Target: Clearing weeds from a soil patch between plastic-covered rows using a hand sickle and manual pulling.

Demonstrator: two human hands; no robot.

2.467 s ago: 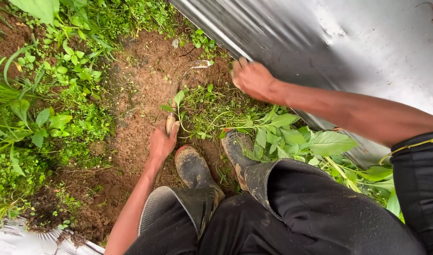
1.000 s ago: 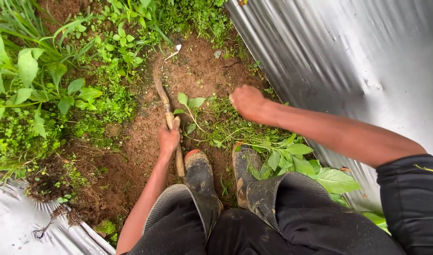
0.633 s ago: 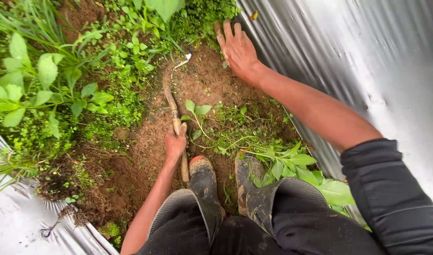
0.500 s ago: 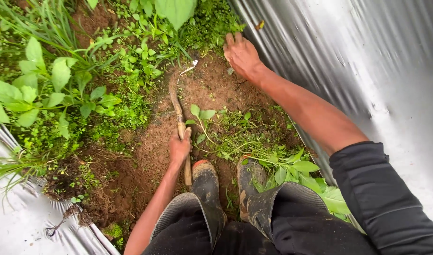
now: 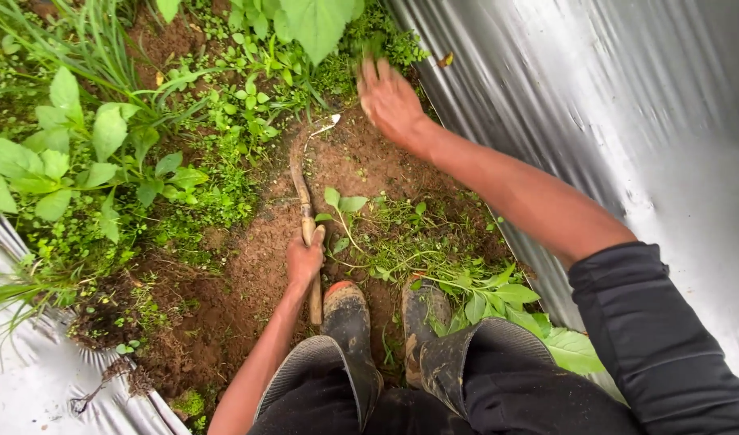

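Since half a second ago, my right hand [image 5: 390, 101] has lifted off the bare brown soil [image 5: 257, 258] and reached further ahead, so it now sits at the edge of the low green weeds [image 5: 249, 97] beside the corrugated silver metal sheet [image 5: 595, 121]. Its fingers are loosely spread and blurred; whether they pinch any stems I cannot tell. I judge it goes there because that clump is the nearest growth beyond the scraped strip.

My left hand [image 5: 305, 259] is closed round the muddy wooden handle of a short digging tool [image 5: 309, 234], thumb laid along the top. That tool lies on the ground, handle running back beside my left dirt-caked rubber boot [image 5: 349, 318], its curved, soil-coloured front end pointing ahead toward the weeds. Held low like this, it probably steadies me as I lean forward.

Loose uprooted green stems [image 5: 402, 250] lie scattered in front of my right muddy boot [image 5: 424, 310], and broad-leaved plants [image 5: 55, 161] crowd the left side.
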